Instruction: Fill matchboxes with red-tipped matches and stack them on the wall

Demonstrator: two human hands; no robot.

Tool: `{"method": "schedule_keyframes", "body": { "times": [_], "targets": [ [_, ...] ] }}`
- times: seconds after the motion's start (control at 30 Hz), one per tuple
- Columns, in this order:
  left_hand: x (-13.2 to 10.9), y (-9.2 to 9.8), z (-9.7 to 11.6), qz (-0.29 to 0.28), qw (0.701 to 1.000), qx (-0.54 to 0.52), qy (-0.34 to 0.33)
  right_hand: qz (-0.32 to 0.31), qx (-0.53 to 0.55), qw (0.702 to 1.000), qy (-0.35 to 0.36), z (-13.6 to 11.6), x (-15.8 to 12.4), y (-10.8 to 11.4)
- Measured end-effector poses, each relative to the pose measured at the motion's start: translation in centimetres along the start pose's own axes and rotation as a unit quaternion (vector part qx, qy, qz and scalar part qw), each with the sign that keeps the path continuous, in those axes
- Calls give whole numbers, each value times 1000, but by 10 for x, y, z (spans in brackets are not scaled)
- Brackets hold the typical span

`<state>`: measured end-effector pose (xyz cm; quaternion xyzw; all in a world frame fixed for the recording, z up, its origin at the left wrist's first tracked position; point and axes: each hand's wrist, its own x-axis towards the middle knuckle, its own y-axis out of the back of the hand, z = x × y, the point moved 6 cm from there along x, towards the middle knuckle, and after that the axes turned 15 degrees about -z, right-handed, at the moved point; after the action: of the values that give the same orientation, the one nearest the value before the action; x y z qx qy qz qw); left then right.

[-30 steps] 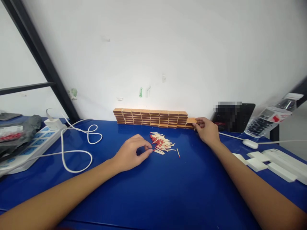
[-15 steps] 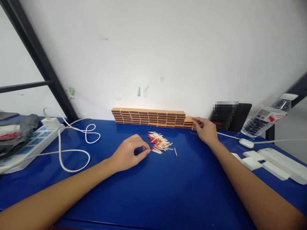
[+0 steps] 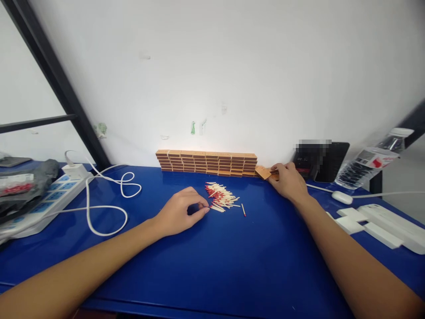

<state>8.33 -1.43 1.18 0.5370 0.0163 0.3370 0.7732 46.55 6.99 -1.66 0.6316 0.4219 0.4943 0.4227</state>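
Observation:
A loose pile of red-headed matches (image 3: 223, 197) lies on the blue tabletop (image 3: 212, 266). At its left edge my left hand (image 3: 182, 210) is closed in a pinch, fingertips on the red head of a match. Behind the pile, a long stack of matchboxes (image 3: 206, 163) stands against the wall, several layers high. My right hand (image 3: 288, 180) grips a tilted matchbox (image 3: 263, 172) at the stack's right end. Its fingers partly cover that box and whatever is beneath it. One single match (image 3: 243, 210) lies apart, right of the pile.
Right of my right hand are a dark phone (image 3: 334, 161), a leaning water bottle (image 3: 368, 161), a white cable with a small white unit (image 3: 341, 197), and white blocks (image 3: 383, 235). On the left lie a power strip (image 3: 56, 195), looped white cable (image 3: 88, 208) and a grey plastic bag (image 3: 29, 190).
My right hand has shifted slightly right, and the matchbox in it is now tilted away from the stack's line. My left hand stays at the pile's edge. The view has shifted slightly.

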Motion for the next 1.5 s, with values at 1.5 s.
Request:
{"method": "schedule_keyframes", "body": {
  "times": [1.5],
  "targets": [
    [0,-4,3,-20,1000,-9,-12,-28,217,973,79,3,18,3]
  ]
}}
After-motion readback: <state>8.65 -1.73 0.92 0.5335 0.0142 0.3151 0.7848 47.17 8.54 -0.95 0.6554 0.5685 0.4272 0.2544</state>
